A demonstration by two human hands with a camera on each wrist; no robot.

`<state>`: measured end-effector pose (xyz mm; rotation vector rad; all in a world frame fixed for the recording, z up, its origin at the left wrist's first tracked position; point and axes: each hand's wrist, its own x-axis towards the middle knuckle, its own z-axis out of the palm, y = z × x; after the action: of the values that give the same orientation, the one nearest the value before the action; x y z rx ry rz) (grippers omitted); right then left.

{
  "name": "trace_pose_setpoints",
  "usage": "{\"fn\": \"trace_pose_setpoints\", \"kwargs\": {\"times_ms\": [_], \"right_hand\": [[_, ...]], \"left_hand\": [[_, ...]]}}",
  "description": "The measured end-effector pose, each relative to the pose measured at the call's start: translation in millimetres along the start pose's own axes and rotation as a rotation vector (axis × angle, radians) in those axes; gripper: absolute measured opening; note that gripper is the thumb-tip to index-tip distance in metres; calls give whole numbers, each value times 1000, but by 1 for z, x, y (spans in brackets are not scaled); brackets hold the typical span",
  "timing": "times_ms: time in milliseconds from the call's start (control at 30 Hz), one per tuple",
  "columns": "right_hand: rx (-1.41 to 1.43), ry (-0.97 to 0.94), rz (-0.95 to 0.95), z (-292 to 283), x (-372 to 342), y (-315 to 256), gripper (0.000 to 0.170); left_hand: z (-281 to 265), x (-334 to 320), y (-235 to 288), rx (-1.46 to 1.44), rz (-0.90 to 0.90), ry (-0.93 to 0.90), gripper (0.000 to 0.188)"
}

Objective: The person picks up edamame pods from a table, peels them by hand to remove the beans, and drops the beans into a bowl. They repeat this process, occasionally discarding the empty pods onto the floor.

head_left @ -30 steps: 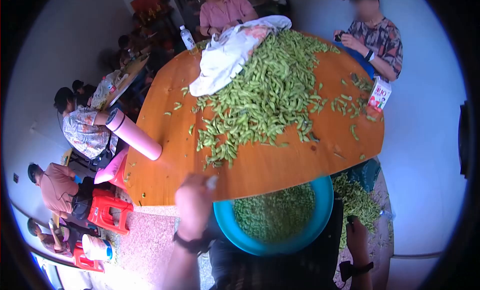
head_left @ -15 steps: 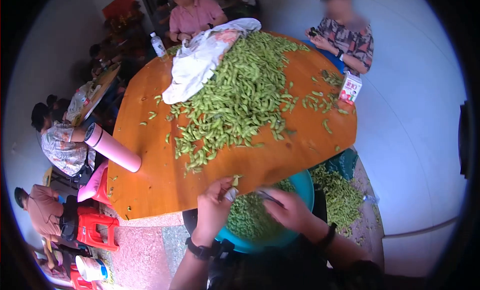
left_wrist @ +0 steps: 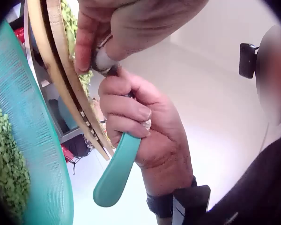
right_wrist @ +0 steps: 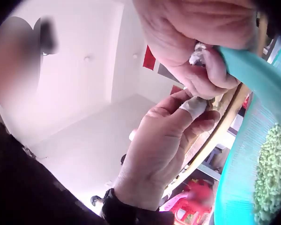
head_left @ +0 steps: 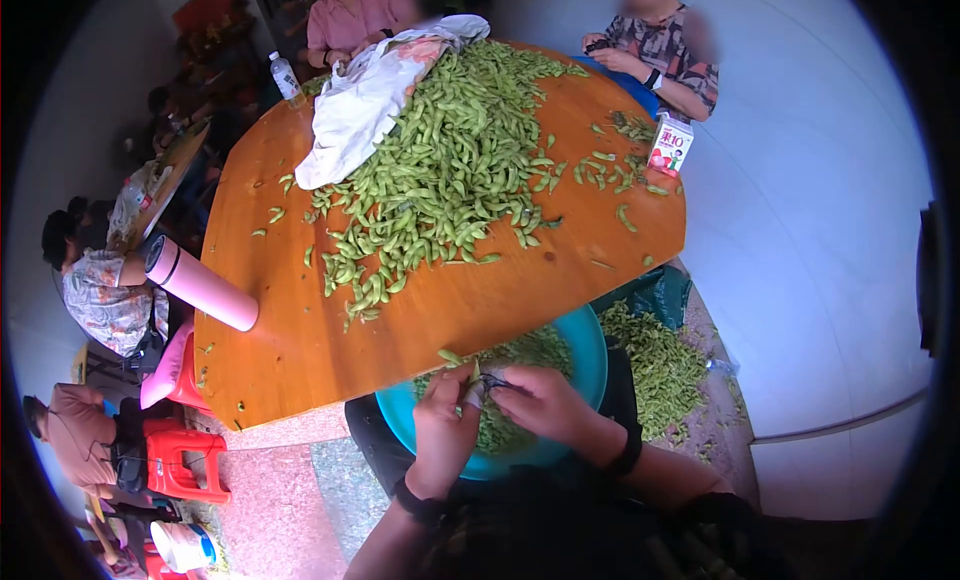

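Observation:
My left hand [head_left: 445,430], with white tape around the thumb, pinches a green bean pod [head_left: 474,372] above the basin. Close against it is my right hand [head_left: 548,408], whose curled fingers grip a tool with a flat teal handle [left_wrist: 117,173]; the fingers hide its working end. In the right wrist view the taped thumb [right_wrist: 194,108] meets the right fingertips. Below both hands, a teal basin [head_left: 592,365] holds shelled green beans [head_left: 545,352]. A large heap of bean pods [head_left: 450,150] lies on the wooden table [head_left: 300,350] beyond.
A pink thermos [head_left: 205,288] stands at the table's left, a drink carton [head_left: 670,146] at the right edge. A white cloth bag [head_left: 350,120] and a bottle [head_left: 286,80] are farther back. Pods [head_left: 660,380] cover floor at right. Red stool [head_left: 185,460], left. People sit around.
My right hand rose from the right side, over the basin, to meet the left. The left hand moved from the table's edge to above the basin. The view shifted, so the table sits farther left.

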<state>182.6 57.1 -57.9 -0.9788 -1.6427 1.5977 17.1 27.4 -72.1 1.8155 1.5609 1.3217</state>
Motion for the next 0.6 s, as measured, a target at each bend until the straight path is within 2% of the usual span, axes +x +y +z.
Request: {"fn": "trace_pose_setpoints", "kwargs": {"times_ms": [100, 200, 300, 367, 433, 500, 533, 600], "right_hand": [[-5, 62, -12, 6, -3, 9, 9], [106, 148, 5, 16, -6, 2, 9], [202, 172, 8, 15, -6, 1, 11], [505, 73, 251, 11, -4, 7, 11], [591, 59, 283, 9, -6, 10, 10], [675, 45, 317, 7, -8, 12, 9], [682, 40, 339, 6, -8, 13, 8], [690, 37, 365, 4, -8, 16, 7]], "left_hand": [[6, -7, 1, 70, 27, 44, 26], [11, -10, 1, -30, -39, 69, 29], [14, -10, 2, 21, -14, 115, 28], [13, -9, 1, 19, -5, 103, 24], [13, -10, -3, 17, 3, 90, 20], [14, -15, -8, -312, -275, 8, 17], [14, -15, -9, -314, -278, 5, 17], [13, -15, -12, -559, -427, -43, 15]]}}
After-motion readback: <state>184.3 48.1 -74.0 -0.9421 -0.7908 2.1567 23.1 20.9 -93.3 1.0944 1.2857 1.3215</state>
